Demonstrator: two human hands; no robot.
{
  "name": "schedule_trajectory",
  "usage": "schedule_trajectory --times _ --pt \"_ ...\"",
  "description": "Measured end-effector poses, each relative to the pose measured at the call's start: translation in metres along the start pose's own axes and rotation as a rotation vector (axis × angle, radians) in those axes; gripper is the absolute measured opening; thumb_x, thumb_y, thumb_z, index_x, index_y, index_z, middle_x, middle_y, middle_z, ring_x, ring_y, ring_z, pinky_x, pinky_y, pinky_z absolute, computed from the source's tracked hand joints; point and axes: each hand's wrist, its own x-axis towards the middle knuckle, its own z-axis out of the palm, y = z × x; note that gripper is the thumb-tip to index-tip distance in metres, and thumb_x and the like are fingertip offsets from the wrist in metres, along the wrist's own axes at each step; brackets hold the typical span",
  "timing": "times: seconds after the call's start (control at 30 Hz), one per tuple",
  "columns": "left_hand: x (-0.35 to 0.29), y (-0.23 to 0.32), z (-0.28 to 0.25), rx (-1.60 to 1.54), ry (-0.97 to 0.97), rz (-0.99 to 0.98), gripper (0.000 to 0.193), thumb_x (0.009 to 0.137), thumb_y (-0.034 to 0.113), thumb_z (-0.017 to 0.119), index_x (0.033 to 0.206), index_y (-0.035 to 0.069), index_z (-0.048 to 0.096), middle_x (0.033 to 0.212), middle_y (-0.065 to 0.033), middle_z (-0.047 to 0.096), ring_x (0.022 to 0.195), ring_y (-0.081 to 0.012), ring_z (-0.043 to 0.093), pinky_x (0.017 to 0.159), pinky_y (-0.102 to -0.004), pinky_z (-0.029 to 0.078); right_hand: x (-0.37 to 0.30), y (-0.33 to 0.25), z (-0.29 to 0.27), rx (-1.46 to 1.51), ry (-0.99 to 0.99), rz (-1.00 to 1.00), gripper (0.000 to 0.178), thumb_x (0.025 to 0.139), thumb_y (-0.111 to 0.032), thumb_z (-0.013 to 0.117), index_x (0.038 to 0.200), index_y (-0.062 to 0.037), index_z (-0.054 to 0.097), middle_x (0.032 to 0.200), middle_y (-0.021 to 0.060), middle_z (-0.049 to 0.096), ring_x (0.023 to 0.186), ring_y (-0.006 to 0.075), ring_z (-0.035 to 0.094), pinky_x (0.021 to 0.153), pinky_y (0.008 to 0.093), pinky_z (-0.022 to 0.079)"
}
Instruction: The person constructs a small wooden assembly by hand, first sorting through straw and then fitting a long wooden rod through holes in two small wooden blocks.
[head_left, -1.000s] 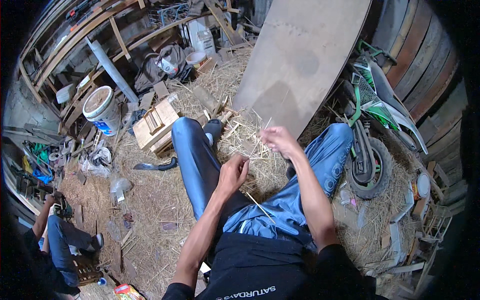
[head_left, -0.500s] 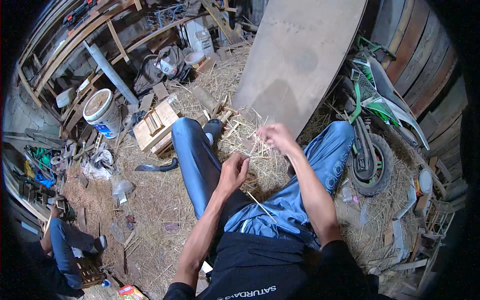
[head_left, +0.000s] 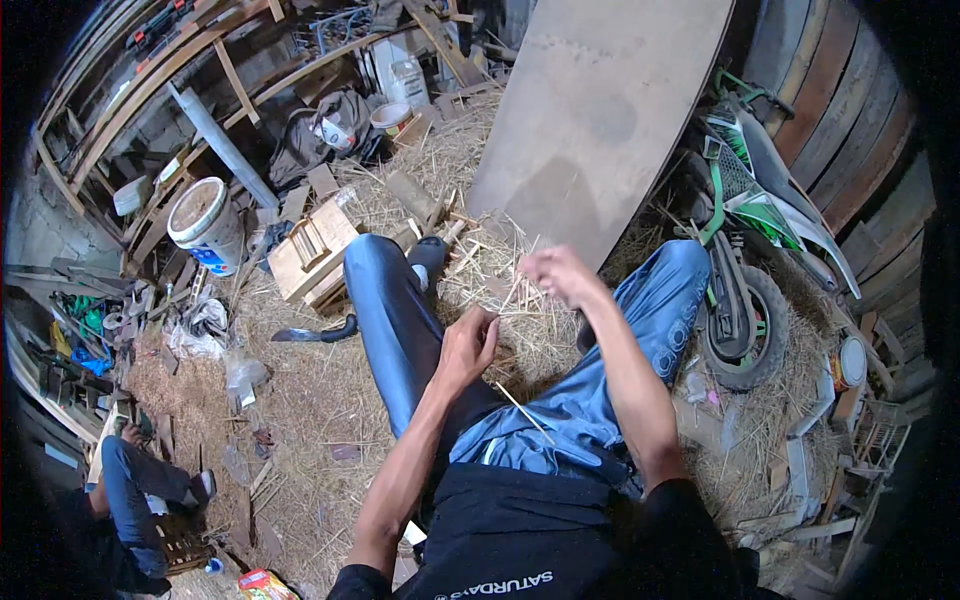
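Note:
My left hand (head_left: 467, 346) is closed over the gap between my knees, thumb against curled fingers. Whatever it holds, if anything, is hidden. To its right and a little farther off, my right hand (head_left: 562, 276) has bent fingers drawn together above the straw (head_left: 497, 262). Thin pale strips show by its fingertips, but I cannot make out whether they are gripped or lie behind. One long straw stalk (head_left: 523, 412) rests across my blue trousers (head_left: 545, 445).
A black-handled curved blade (head_left: 315, 332) lies left of my knee, near a wooden block (head_left: 310, 255) and a white bucket (head_left: 203, 225). A large board (head_left: 590, 110) leans ahead; a green-and-white motorbike (head_left: 750, 210) stands right. At lower left a person (head_left: 135, 490) sits.
My right hand has shifted very slightly; my left stays nearly in place. At lower left, the other person's hand has moved, and a pale wooden piece shows beside it.

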Motion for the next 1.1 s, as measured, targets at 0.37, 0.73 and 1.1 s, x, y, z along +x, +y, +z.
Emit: schedule_trajectory --times 0.37,0.73,1.1 --pt "0.002 0.0 0.0 0.071 -0.036 0.03 0.008 0.083 0.005 0.059 0.083 0.001 0.053 0.07 -0.0157 0.053 0.057 -0.0298 0.057 0.052 -0.037 0.045 0.007 0.002 -0.015 0.142 -0.062 0.072 0.017 0.087 -0.015 0.062 0.082 0.0007 0.063 0.065 0.0011 0.057 0.046 0.0022 0.039 0.038 0.0186 0.029" --pt "-0.005 0.0 0.002 0.003 0.073 0.024 0.009 0.081 0.006 0.063 0.082 0.0 0.056 0.068 -0.0131 0.053 0.053 -0.0224 0.054 0.05 -0.0318 0.043 -0.011 -0.017 -0.028 0.172 0.204 -0.102 0.02 0.089 -0.019 0.061 0.095 -0.0009 0.063 0.072 0.0008 0.057 0.048 0.0011 0.037 0.038 0.0148 0.027" --pt "-0.003 0.003 -0.003 0.097 0.029 0.048 0.011 0.079 0.004 0.063 0.088 0.002 0.056 0.078 -0.0149 0.057 0.066 -0.0324 0.061 0.056 -0.0376 0.049 -0.01 -0.008 0.012 0.116 0.067 -0.118 0.024 0.088 -0.02 0.062 0.078 0.001 0.064 0.058 0.0 0.054 0.044 0.0034 0.037 0.039 0.02 0.027"
